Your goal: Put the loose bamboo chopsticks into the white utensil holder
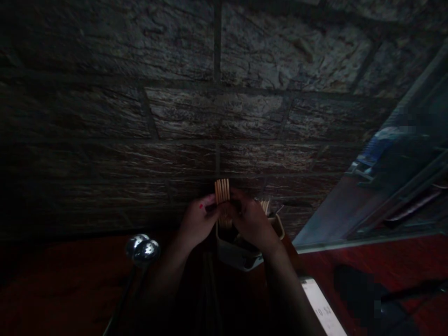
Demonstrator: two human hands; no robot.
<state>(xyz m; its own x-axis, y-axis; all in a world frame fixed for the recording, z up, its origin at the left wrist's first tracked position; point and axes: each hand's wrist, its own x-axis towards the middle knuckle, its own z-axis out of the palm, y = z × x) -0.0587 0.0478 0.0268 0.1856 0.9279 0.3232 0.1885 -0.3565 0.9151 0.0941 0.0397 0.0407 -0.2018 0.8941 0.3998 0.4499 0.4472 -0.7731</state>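
A bundle of several wooden chopsticks stands upright between my two hands. My left hand closes on it from the left side, with a red mark near the thumb. From the right, my right hand is closed around the same bundle. Just below and behind the hands is a pale container, partly covered by my right hand and forearm. More light wooden sticks poke up at its right end. The lower ends of the held bundle are dark and hard to make out.
Two shiny ladles with perforated bowls lie left of my forearm. A few thin sticks show faintly on the dark table. A lit phone lies at the lower right. The stone-block wall rises close behind; a doorway opens at right.
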